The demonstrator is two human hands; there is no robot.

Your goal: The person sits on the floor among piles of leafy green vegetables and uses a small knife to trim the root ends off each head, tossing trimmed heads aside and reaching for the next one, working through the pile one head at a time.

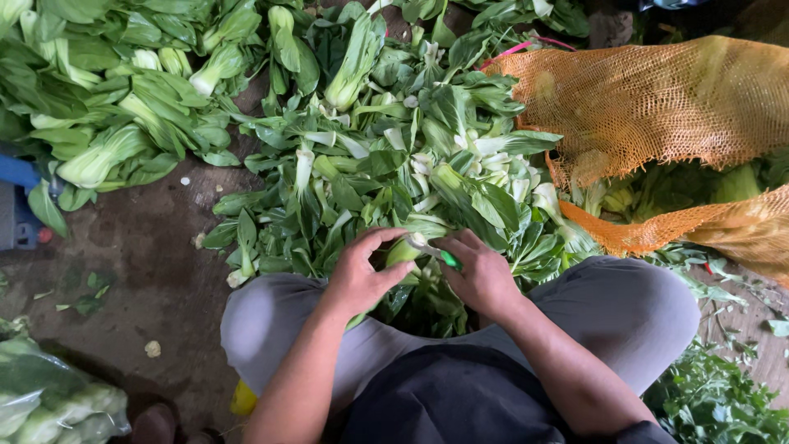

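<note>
light: dim, soft daylight | shadows: faint, diffuse | glare: none | focus: sharp centre, slightly soft edges

Hands: left hand (357,275) and right hand (483,275) sit side by side between the knees (271,316), both touching one bok choy head (403,251).
Knife: a small knife (434,251) in the right hand, its blade on that head.
Ahead: the loose leaf pile (394,156) spreads on the ground, just beyond the hands.
Far left: a second heap of whole heads (107,90), apart from the pile.
Right: a mesh sack (657,107) lies open, more greens inside it.
Near left: a plastic bag (49,403) of heads beside the left knee.
Near right: leafy scraps (715,399) by the right knee.
</note>
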